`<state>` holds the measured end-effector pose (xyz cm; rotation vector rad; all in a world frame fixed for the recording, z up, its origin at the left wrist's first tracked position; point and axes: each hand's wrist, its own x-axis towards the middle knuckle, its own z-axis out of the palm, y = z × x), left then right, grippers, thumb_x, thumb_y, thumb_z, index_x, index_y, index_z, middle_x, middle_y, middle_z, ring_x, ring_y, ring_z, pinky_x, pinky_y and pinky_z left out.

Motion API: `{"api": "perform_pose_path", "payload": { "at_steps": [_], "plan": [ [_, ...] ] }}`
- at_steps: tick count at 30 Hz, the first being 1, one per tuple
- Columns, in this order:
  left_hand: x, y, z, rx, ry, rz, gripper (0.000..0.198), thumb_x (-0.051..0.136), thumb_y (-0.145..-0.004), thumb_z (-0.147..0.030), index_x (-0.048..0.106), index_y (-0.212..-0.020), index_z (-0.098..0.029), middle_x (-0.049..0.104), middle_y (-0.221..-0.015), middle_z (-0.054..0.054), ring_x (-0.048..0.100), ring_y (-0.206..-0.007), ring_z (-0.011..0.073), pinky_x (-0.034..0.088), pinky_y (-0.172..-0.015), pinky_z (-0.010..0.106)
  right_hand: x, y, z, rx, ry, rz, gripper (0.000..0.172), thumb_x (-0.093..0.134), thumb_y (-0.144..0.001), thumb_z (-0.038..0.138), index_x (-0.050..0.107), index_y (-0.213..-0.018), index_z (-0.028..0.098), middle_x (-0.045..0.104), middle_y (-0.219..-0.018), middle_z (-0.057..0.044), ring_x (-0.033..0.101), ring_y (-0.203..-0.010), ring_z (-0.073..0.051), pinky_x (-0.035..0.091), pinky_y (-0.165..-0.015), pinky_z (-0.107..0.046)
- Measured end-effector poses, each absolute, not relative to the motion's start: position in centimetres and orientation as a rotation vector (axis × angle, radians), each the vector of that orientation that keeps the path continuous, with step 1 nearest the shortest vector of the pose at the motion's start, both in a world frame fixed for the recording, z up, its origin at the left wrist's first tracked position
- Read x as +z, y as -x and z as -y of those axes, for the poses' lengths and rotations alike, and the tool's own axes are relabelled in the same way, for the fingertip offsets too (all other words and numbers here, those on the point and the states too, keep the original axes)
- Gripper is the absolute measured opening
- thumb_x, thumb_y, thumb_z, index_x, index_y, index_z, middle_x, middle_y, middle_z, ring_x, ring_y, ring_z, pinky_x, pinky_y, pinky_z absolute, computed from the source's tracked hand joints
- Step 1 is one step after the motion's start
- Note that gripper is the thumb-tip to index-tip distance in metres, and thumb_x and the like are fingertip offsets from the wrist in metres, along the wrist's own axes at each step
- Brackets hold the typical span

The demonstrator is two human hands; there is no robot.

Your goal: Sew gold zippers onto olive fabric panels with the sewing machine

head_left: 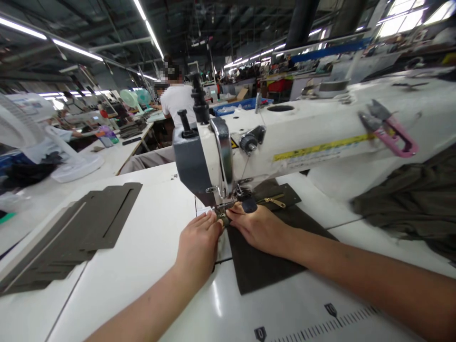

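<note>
A dark olive-grey fabric panel (265, 259) lies on the sewing machine bed, its upper edge under the machine head (199, 161). A brass zipper pull (276, 201) shows on its far right part. My left hand (200, 240) is closed, with its fingertips pinching a small zipper end (222, 216) beside the presser foot (225, 205). My right hand (261, 230) lies over the panel, its fingers together and gripping the panel's edge right by the foot. The fingers partly hide the stitching area.
Stacked grey panels with slits (85, 223) lie at the left of the white table (142, 266). Pink-handled snips (395, 135) rest on the machine arm. Bunched dark fabric (409, 204) is at right. A white fan (76, 164) stands at left; a person in white (177, 102) sits ahead.
</note>
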<state>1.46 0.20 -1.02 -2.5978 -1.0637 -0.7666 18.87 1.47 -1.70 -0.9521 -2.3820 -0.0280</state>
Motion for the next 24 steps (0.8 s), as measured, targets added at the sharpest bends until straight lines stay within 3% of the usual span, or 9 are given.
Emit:
{"api": "perform_pose_path", "payload": {
  "at_steps": [24],
  "plan": [
    [-1.36, -1.03, -0.81, -0.815, 2.582, 1.106, 0.019, 0.045, -0.087, -0.017, 0.061, -0.078, -0.016, 0.069, -0.089, 0.010, 0.065, -0.086, 0.0215, 0.052, -0.085, 0.037, -1.60, -18.90, -1.91, -0.052, 0.908, 2.367, 0.022, 0.042, -0.084, 0.011, 0.064, -0.081, 0.015, 0.066, -0.089, -0.008, 0.061, -0.080, -0.019, 0.047, -0.078, -0.030]
  ]
}}
